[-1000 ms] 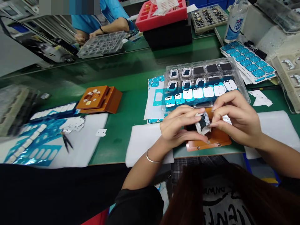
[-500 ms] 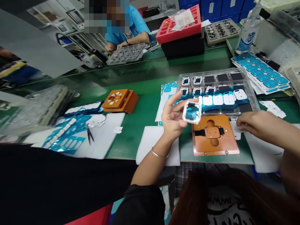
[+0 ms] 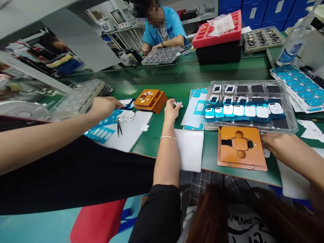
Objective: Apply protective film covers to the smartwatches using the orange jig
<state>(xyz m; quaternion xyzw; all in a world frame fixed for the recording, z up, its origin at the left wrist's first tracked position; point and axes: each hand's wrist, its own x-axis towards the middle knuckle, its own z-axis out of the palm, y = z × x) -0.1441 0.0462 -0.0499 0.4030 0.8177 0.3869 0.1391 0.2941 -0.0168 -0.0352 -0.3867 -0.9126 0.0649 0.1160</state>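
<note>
My left hand [image 3: 172, 110] reaches forward over the green table with its fingers closed on a small white watch-case frame [image 3: 178, 104], now seen nearly edge-on. Just beyond it to the left is an orange block fixture [image 3: 149, 100] with a round pattern on top. My right hand [image 3: 280, 143] is at the right edge of another orange fixture [image 3: 240, 158], fingers curled against that edge and fingertips partly hidden. A watch-shaped recess with black strap pieces marks its top. A small white piece [image 3: 266, 153] lies under my right hand.
A clear tray [image 3: 291, 121] holds white frames and blue-backed pieces. Blue sticker sheets [image 3: 301, 84] lie right, a pump bottle [image 3: 291, 50] behind. A co-worker's arm [image 3: 106, 108] reaches in from the left above tweezers [image 3: 119, 128]. Another person [image 3: 164, 30] sits across; a red tray [image 3: 220, 32] stands near.
My left hand has moved left and forward with the frame, away from the fixture in front of me. My right hand is closer against that fixture's edge. A co-worker's arm has entered at left.
</note>
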